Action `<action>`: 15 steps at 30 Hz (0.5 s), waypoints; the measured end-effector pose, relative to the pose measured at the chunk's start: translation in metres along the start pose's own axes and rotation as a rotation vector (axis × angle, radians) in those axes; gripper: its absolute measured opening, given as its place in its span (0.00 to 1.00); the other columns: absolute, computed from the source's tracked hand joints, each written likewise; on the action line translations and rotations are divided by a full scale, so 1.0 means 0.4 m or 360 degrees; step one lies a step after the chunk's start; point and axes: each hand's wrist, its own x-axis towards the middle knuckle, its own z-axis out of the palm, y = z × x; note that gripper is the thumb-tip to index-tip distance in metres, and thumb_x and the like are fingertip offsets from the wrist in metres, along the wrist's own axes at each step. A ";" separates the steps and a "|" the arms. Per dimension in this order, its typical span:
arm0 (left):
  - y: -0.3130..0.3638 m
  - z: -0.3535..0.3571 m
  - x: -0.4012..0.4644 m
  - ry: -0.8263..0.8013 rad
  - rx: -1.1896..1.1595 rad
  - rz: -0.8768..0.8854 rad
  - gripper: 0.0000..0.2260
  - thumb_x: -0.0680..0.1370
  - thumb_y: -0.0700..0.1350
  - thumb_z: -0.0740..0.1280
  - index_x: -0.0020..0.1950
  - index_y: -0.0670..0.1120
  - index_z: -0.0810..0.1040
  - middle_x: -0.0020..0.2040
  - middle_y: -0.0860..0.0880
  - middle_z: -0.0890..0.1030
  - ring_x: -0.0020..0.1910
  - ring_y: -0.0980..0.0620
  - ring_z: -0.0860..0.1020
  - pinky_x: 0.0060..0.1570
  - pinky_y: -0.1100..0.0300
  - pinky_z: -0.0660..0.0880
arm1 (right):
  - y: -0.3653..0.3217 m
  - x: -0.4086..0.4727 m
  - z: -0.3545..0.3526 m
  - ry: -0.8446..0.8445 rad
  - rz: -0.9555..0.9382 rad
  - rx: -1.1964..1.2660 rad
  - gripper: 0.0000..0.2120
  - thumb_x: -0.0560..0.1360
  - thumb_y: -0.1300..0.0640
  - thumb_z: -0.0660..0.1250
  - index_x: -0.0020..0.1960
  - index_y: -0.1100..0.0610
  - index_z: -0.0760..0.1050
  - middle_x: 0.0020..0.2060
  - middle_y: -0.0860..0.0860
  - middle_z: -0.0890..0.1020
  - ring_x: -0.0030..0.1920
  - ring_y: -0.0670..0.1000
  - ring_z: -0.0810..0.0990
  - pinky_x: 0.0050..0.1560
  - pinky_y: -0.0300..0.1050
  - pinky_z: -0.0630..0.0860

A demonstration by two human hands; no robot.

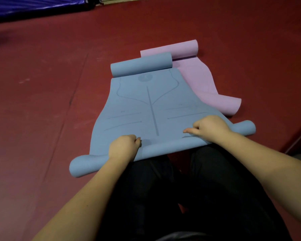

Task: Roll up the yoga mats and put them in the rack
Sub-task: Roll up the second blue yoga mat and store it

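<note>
A blue yoga mat (pixel 146 105) is spread on a dark red floor (pixel 42 101), with its far end curled into a roll and its near edge turned over into a low roll. The near roll is gripped by the left hand (pixel 123 146) and the right hand (pixel 210 126), fingers curled over it. A pink yoga mat (pixel 196 75) is laid just beside and partly under the blue one, its far end also rolled. Dark-clothed legs (pixel 181 188) are seen below the arms. A blue-purple sheet (pixel 24 6) is visible at the top left.
</note>
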 end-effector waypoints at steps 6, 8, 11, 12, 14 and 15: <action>0.002 0.008 0.036 -0.0011 -0.0015 -0.0009 0.14 0.80 0.51 0.60 0.39 0.45 0.76 0.42 0.46 0.77 0.46 0.44 0.76 0.40 0.55 0.71 | -0.007 -0.071 0.029 0.0244 0.0033 -0.0124 0.27 0.79 0.33 0.53 0.33 0.53 0.70 0.40 0.50 0.81 0.47 0.52 0.80 0.38 0.45 0.67; 0.000 0.009 0.043 -0.0028 -0.0083 -0.0033 0.15 0.79 0.51 0.62 0.39 0.43 0.76 0.41 0.46 0.76 0.45 0.44 0.76 0.40 0.55 0.72 | 0.000 -0.090 0.057 0.0371 -0.0003 0.0013 0.24 0.77 0.34 0.57 0.38 0.52 0.75 0.39 0.48 0.81 0.47 0.51 0.79 0.40 0.45 0.72; -0.003 0.004 0.045 -0.0158 -0.0057 -0.0030 0.19 0.81 0.53 0.59 0.38 0.43 0.78 0.37 0.47 0.75 0.41 0.44 0.74 0.38 0.56 0.67 | 0.003 -0.092 0.090 0.0485 -0.0063 0.0119 0.21 0.76 0.36 0.62 0.39 0.53 0.76 0.39 0.49 0.81 0.46 0.54 0.80 0.41 0.48 0.72; -0.002 0.004 0.046 -0.0153 -0.0057 -0.0014 0.20 0.81 0.53 0.58 0.36 0.43 0.78 0.35 0.47 0.75 0.40 0.45 0.74 0.37 0.56 0.66 | 0.002 -0.088 0.092 0.0487 -0.0043 0.0102 0.21 0.77 0.37 0.62 0.39 0.53 0.76 0.40 0.50 0.81 0.47 0.54 0.80 0.41 0.48 0.71; 0.006 -0.001 0.034 -0.0065 -0.0043 0.0005 0.23 0.82 0.54 0.57 0.31 0.45 0.73 0.32 0.48 0.73 0.38 0.45 0.74 0.36 0.56 0.65 | -0.001 -0.069 0.084 0.0451 0.0023 0.0039 0.20 0.80 0.39 0.58 0.42 0.54 0.77 0.43 0.50 0.82 0.49 0.55 0.80 0.41 0.47 0.69; 0.010 -0.001 0.023 0.0010 -0.0033 0.0001 0.24 0.83 0.55 0.57 0.29 0.45 0.70 0.31 0.48 0.72 0.37 0.45 0.73 0.35 0.55 0.64 | -0.002 -0.058 0.076 0.0410 0.0063 0.0016 0.20 0.81 0.41 0.56 0.45 0.54 0.78 0.46 0.51 0.82 0.51 0.55 0.80 0.41 0.47 0.68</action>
